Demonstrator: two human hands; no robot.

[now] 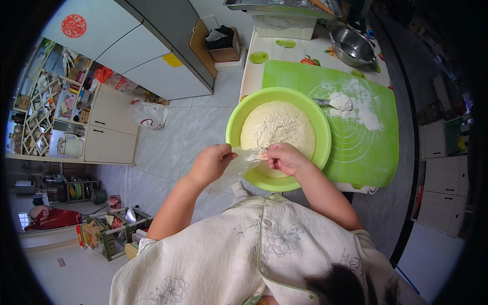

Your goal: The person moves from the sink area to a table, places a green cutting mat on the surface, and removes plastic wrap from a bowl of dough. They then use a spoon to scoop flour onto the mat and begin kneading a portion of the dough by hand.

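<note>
My left hand [212,163] grips one side of a thin clear plastic sheet or bag [238,166], at the near left rim of a green basin [324,143]. The other side of the plastic is pinched in my right hand [285,158], over the near part of the basin. A large mound of pale dough [280,124] with a rough, floury top fills much of the basin. To its right, a metal spoon [321,101] heaped with white flour [341,101] lies on a green silicone mat [366,160], with more flour scattered around it.
Beyond the mat stand a steel bowl [352,47] and a translucent plastic box [284,27] with a metal tray [282,4] on top. A fruit-patterned tablecloth [256,74] covers the table. On the tiled floor at left sits a white plastic bag [149,114], near a cabinet [110,143].
</note>
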